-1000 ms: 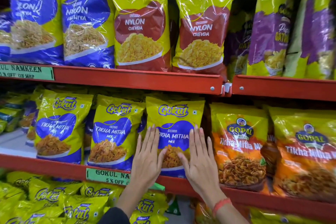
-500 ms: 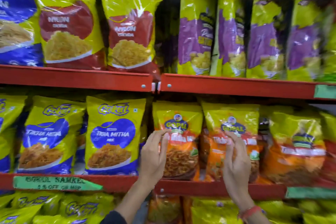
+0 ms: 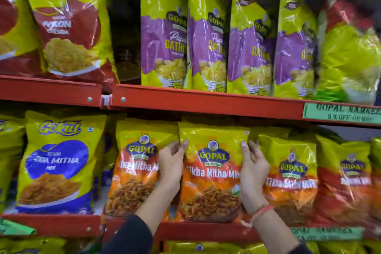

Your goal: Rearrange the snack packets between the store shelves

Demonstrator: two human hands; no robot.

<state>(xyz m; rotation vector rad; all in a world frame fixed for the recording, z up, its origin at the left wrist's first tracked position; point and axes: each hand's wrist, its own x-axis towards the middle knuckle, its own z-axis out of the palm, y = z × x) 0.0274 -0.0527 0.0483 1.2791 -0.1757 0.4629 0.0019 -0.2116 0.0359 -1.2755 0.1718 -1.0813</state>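
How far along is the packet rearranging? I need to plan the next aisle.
Done: the purple packets stand in a neat row on the upper shelf. In hand: the left hand and right hand grip an orange packet by its sides on the middle shelf. Left: where it goes next isn't shown.

You are in a shop: red shelves (image 3: 206,101) hold rows of snack packets (image 3: 165,33), and a green price tag (image 3: 342,113) on the shelf edge says 5% off.
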